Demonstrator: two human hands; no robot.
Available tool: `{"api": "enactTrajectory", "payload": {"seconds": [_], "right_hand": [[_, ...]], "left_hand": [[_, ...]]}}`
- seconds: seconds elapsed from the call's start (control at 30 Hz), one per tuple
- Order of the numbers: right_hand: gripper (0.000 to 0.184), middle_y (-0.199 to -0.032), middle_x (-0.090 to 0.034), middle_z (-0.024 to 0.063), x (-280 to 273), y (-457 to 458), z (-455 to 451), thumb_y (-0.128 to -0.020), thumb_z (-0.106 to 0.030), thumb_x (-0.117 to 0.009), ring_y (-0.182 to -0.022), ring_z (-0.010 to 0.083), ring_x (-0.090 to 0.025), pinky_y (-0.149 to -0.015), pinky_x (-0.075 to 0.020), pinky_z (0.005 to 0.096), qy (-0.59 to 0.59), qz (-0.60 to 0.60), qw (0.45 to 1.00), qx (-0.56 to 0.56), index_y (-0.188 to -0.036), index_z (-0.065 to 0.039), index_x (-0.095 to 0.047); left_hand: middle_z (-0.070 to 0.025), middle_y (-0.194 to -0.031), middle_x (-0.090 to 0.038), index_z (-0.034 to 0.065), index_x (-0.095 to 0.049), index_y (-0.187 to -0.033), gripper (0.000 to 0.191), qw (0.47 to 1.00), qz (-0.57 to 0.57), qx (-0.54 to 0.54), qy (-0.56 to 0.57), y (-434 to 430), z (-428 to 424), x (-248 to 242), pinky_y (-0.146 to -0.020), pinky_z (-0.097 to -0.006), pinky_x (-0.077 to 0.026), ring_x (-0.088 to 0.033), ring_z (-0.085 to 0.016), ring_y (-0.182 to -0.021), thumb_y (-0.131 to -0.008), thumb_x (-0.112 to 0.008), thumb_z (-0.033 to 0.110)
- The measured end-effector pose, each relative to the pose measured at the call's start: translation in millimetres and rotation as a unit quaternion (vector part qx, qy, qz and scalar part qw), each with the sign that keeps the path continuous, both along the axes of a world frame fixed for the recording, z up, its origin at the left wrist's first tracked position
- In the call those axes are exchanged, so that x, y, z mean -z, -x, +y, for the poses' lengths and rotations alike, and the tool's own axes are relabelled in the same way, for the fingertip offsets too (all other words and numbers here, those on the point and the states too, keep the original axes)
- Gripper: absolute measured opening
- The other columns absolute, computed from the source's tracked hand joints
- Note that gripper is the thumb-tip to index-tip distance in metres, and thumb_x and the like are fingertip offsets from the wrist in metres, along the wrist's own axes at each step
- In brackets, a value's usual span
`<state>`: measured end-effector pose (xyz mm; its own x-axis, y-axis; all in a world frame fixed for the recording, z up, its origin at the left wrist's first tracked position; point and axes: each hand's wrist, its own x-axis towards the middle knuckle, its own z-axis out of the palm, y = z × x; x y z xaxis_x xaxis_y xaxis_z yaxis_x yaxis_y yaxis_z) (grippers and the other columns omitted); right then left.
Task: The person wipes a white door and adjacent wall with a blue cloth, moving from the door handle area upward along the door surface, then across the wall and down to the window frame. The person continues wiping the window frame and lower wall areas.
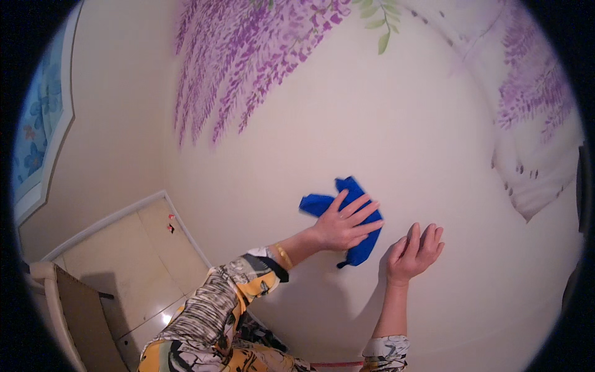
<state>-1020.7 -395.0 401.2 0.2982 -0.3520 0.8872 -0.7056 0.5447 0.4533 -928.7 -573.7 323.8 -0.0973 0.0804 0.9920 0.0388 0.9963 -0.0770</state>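
A blue cloth (pixel 367 242) lies folded against a cream painted wall (pixel 288 167). My left hand (pixel 344 225) presses it there with the fingers spread over it, and a gold-coloured bracelet circles that wrist. Parts of the cloth stick out beyond the fingers at the top, left and bottom. To the right, apart from the cloth, my right hand (pixel 416 255) is raised at the wall with its fingers loosely bent and nothing in them. Whether its fingertips touch the wall, I cannot tell.
Painted purple wisteria (pixel 260 56) covers the upper wall, and a painted pale trunk or branch (pixel 525 176) is at right. Lower left stand an upholstered chair (pixel 83 316) and tiled floor (pixel 148 251) edged by a white baseboard (pixel 107 223). Small red scraps (pixel 171 228) lie in the corner.
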Motion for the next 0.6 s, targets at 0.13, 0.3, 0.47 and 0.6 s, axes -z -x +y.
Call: {"api": "enactTrajectory", "payload": {"seconds": [0.13,0.3,0.47,0.6], "right_hand": [[0.036,-0.139,-0.050,0.0203,-4.2,-5.1,8.1,-0.085,-0.007,-0.054,-0.136,0.0405,-0.041,-0.114,-0.0203,0.0559,0.014,-0.015,1.000,-0.017,-0.120,-0.003,-0.063],[0.036,-0.140,-0.051,0.0182,-1.5,-11.1,-16.4,-0.087,-0.009,-0.054,-0.138,0.0397,-0.039,-0.116,-0.0152,0.0566,-0.052,-0.073,0.993,-0.070,-0.121,-0.005,-0.064],[0.041,-0.145,-0.044,0.0213,15.1,-11.8,-56.0,-0.087,-0.018,-0.057,-0.140,0.0419,-0.035,-0.116,-0.0102,0.0596,-0.055,-0.026,0.998,-0.023,-0.127,-0.008,-0.061],[0.044,-0.148,-0.038,0.0247,19.3,-4.5,-63.3,-0.088,-0.022,-0.057,-0.140,0.0433,-0.035,-0.116,-0.0097,0.0599,-0.042,-0.003,0.999,0.004,-0.130,-0.010,-0.058]], "left_hand": [[-0.0104,-0.149,-0.042,0.0234,-0.060,-0.129,0.057,1.000,0.023,0.011,0.019,-14.3,-10.3,-73.5,-0.115,-0.0587,-0.015,-0.035,-0.032,-0.140,-0.073,-0.072,0.028],[-0.0126,-0.149,-0.042,0.0200,-0.061,-0.130,0.050,0.997,0.058,-0.046,-0.008,-25.2,-44.6,-110.7,-0.116,-0.0564,-0.013,-0.033,-0.032,-0.142,-0.081,-0.065,0.026],[-0.0137,-0.152,-0.037,0.0186,-0.060,-0.131,0.051,0.992,0.067,-0.090,-0.062,-33.8,-67.7,-96.9,-0.114,-0.0605,-0.017,-0.032,-0.035,-0.141,-0.081,-0.064,0.023],[-0.0171,-0.152,-0.035,0.0166,-0.059,-0.132,0.053,0.986,0.064,-0.109,-0.105,-41.4,-92.2,-58.0,-0.112,-0.0616,-0.019,-0.031,-0.039,-0.140,-0.078,-0.064,0.021]]}}
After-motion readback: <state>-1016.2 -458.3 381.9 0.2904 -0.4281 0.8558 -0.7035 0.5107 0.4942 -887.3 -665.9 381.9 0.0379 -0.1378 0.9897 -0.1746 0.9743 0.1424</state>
